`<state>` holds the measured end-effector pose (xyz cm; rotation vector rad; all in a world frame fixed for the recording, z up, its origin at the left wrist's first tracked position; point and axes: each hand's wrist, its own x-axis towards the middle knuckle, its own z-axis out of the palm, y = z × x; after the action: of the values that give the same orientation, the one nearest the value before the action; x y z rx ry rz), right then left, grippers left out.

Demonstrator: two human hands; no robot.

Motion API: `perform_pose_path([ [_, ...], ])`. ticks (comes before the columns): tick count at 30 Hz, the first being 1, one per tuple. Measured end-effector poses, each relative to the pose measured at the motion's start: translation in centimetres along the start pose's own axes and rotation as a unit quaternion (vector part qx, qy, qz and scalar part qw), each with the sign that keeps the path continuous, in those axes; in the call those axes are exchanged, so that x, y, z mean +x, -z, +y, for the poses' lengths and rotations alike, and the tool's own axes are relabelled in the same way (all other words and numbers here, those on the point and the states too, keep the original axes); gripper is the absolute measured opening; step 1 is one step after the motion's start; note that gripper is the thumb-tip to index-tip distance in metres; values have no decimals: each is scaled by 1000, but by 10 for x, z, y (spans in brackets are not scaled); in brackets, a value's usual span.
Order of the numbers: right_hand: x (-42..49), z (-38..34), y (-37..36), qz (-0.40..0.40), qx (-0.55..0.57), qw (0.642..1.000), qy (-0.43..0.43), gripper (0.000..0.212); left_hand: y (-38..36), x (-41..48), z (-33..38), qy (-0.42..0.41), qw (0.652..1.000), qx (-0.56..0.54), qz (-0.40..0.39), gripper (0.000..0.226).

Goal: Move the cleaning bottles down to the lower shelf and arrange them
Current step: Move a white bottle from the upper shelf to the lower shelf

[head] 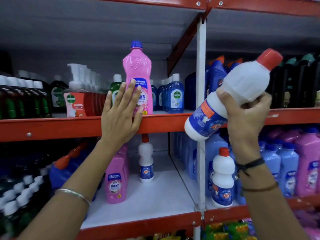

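A tall pink bottle point(138, 73) with a blue cap stands at the front edge of the upper shelf point(52, 126). My left hand point(121, 113) lies flat against its lower front, fingers spread, not wrapped round it. My right hand point(245, 115) grips a white bottle point(230, 99) with a red cap and blue label, tilted with its cap up to the right, in front of the white upright post point(201, 66). On the lower shelf point(147, 201) stand pink bottles point(116, 179) in a row, one white bottle point(146, 161) further back and another white bottle point(222, 179) right of the post.
Pump dispensers point(76, 99) and blue antiseptic bottles point(174, 96) stand behind on the upper shelf. Dark bottles point(20, 97) fill the left side. Blue point(280, 163) and pink bottles point(308, 163) crowd the lower right bay. Bare white shelf floor lies between the pink row and the post.
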<state>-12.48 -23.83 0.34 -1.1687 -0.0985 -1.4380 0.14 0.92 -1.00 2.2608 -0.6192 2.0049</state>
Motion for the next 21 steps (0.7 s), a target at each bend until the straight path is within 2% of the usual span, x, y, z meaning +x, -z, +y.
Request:
perform_pose_path([
  [5, -72, 39, -13, -60, 10, 997, -45, 63, 0, -1, -1, -5, 1000, 1, 1, 59],
  [13, -159, 110, -32, -113, -130, 981, -86, 82, -2, -1, -2, -11, 1000, -13, 13, 58],
  [21, -183, 178, -67, -230, -224, 933, -165, 70, -6, -1, -1, -14, 999, -30, 35, 56],
])
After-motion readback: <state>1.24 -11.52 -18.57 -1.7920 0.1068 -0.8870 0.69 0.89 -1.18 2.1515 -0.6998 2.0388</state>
